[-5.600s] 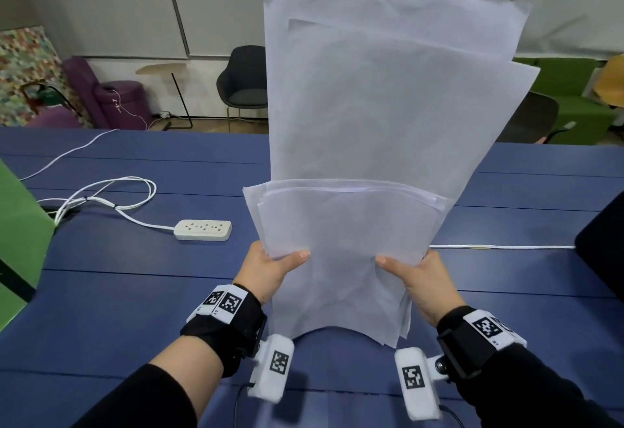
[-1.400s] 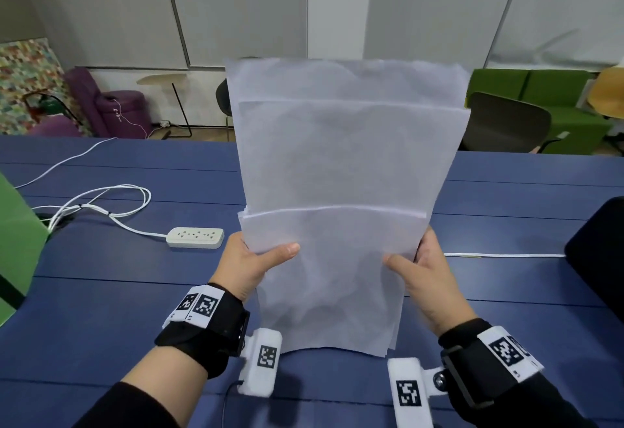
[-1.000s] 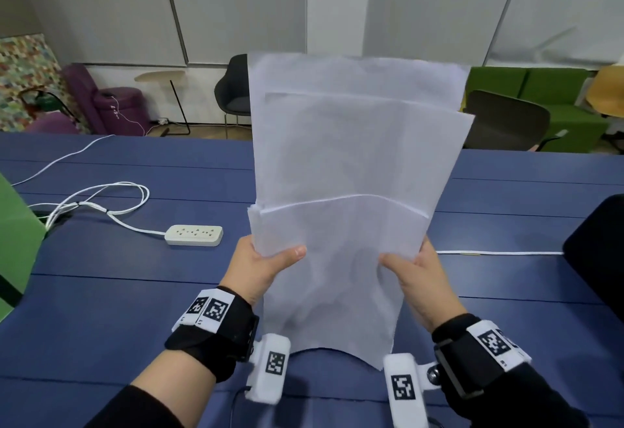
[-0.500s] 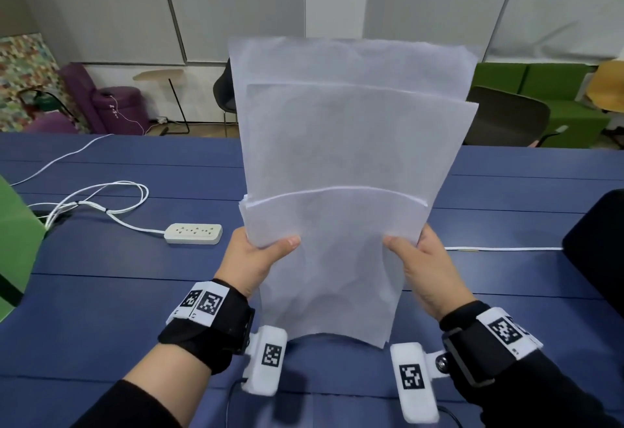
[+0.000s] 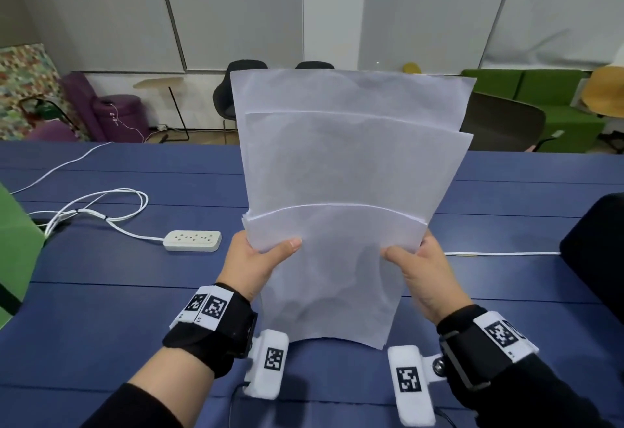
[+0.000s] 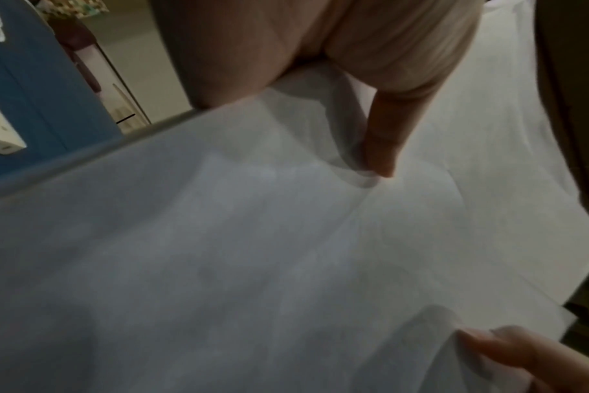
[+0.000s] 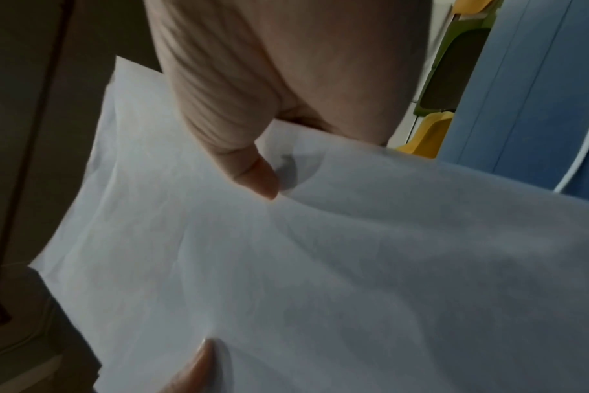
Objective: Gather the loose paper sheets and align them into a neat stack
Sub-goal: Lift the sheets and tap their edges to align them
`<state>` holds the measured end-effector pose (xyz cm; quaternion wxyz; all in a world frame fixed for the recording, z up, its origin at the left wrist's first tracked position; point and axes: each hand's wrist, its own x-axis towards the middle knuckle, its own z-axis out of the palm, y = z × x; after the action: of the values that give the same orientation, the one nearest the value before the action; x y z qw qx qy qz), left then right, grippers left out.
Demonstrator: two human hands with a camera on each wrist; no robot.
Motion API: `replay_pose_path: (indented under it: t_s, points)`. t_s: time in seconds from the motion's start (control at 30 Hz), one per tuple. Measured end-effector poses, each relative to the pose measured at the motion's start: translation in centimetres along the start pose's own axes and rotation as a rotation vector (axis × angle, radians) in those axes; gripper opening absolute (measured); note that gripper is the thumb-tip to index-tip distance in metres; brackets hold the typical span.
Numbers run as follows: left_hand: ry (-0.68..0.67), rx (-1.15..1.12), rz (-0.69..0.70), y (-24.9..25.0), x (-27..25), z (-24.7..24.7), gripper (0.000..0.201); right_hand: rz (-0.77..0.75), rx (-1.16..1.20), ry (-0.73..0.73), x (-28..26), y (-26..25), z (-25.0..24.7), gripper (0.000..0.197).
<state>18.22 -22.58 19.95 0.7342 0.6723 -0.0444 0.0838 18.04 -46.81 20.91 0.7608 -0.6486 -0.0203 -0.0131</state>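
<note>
A bunch of white paper sheets [image 5: 341, 171] stands upright over the blue table [image 5: 101, 309], its lower edge close to the tabletop. The sheets are staggered: three top edges show at different heights. My left hand [image 5: 256, 258] pinches the left side of the bunch, thumb on the near face. My right hand [image 5: 418, 265] pinches the right side in the same way. In the left wrist view the paper sheets [image 6: 252, 252] fill the picture under my thumb. The right wrist view shows the paper sheets [image 7: 320, 266] and my thumb pressed on them. The fingers behind the paper are hidden.
A white power strip [image 5: 193, 240] with a looped white cable [image 5: 98, 206] lies left of the sheets. A green object [image 5: 13, 242] stands at the left edge, a black one [image 5: 597, 252] at the right. A white cord [image 5: 499, 253] runs right. Chairs stand beyond the table.
The bunch has dropped lower toward the table since half a second ago; both hands keep their grip on its sides. The staggered edges look much the same.
</note>
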Motion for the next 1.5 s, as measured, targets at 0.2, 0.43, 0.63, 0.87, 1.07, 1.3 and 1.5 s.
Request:
replay_pose_path:
  t_s: [0.2, 0.43, 0.63, 0.87, 1.07, 1.3, 1.5]
  points:
    - [-0.019, -0.004, 0.002, -0.3, 0.2, -0.7, 0.056, -0.009, 0.007, 0.016, 0.1, -0.3, -0.5, 0.052]
    - [0.023, 0.001, 0.028, 0.4, -0.4, 0.3, 0.022, 0.007, -0.048, -0.018, -0.1, -1.0, 0.1, 0.047]
    - [0.017, -0.025, 0.066, 0.6, -0.3, -0.4, 0.047, -0.028, -0.046, 0.027, 0.0, -1.1, -1.0, 0.047]
    - [0.032, -0.007, 0.015, 0.1, -0.4, 0.3, 0.027, 0.016, 0.0, -0.015, -0.9, 0.2, 0.6, 0.043]
    - [-0.029, -0.041, 0.05, 1.1, -0.2, -0.7, 0.035, -0.034, -0.009, -0.014, -1.0, -1.2, 0.0, 0.053]
    - [-0.008, -0.023, -0.001, 0.1, -0.5, 0.1, 0.032, 0.013, -0.013, -0.01, -1.3, -0.6, 0.5, 0.044]
    - [-0.09, -0.048, 0.013, 0.7, -0.1, -0.4, 0.054, -0.066, -0.021, 0.182, -0.6, -0.9, -0.7, 0.045]
